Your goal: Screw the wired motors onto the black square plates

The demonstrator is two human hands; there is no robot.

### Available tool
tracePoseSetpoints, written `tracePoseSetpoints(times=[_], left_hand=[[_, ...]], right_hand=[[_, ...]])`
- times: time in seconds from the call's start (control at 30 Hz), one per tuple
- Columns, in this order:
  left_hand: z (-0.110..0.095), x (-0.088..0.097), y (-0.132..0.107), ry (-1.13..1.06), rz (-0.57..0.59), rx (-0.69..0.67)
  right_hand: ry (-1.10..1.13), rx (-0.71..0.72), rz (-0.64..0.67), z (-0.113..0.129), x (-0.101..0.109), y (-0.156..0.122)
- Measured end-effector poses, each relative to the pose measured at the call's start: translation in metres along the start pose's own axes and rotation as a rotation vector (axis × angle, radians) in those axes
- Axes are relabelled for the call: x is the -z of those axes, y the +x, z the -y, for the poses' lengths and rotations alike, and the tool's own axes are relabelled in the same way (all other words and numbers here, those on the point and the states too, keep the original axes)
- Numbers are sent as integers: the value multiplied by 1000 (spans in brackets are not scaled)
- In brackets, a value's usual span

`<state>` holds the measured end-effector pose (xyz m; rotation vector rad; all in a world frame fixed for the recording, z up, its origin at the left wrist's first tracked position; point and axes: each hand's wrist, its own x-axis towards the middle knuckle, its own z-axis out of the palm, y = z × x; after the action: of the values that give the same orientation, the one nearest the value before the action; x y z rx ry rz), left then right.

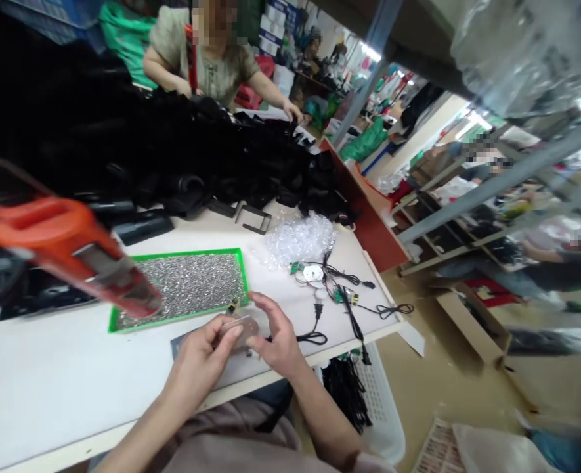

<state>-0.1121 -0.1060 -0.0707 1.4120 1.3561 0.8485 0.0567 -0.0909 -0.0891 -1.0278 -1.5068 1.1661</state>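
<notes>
Near the bottom centre of the frame, the left hand (199,361) and right hand (279,338) together grasp a small round translucent disc (243,332), held between their fingers above the tabletop (73,368). To the upper left lies a green tray (176,253) of silver glitter (182,289). To the upper right, black cables (352,315) and small green circuit boards (296,267) lie beside bubble wrap (300,240). A co-worker (206,59) leans over a heap of black material (172,151) at the top of the frame.

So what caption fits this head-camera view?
Left hand and right hand handle a clear round piece above a white worktable.
</notes>
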Motion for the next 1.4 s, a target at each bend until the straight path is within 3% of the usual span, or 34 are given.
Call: tracePoseSetpoints(times=[0.1,0.13,0.2,0.27,0.4,0.47,0.57,0.7,1.0,1.27,1.4], left_hand=[[-1,14,-3,-92,-16,73],[1,18,-5,-118,-39,97],[8,23,-12,-150,-96,157],[18,26,-21,-167,-128,212],[38,34,-48,-67,-119,288],[46,42,-60,105,-196,259],[58,54,-69,384,-298,92],[81,56,-60,544,-157,-86],[100,55,-40,547,-91,-101],[102,58,-37,520,-71,-142],[100,51,-36,464,-119,-116]], right_hand=[[55,-151,316,-12,-9,-1],[-3,-169,339,-13,-14,-4],[-201,-125,266,-16,-24,-13],[-429,41,170,-17,-34,-24],[-801,531,161,-22,-46,-42],[-872,647,144,-24,-48,-46],[-934,705,130,-26,-49,-45],[-1028,772,113,-27,-51,-38],[-1185,766,135,-31,-60,-30],[-1323,424,184,-23,-76,-49],[-1328,388,200,-21,-80,-47]])
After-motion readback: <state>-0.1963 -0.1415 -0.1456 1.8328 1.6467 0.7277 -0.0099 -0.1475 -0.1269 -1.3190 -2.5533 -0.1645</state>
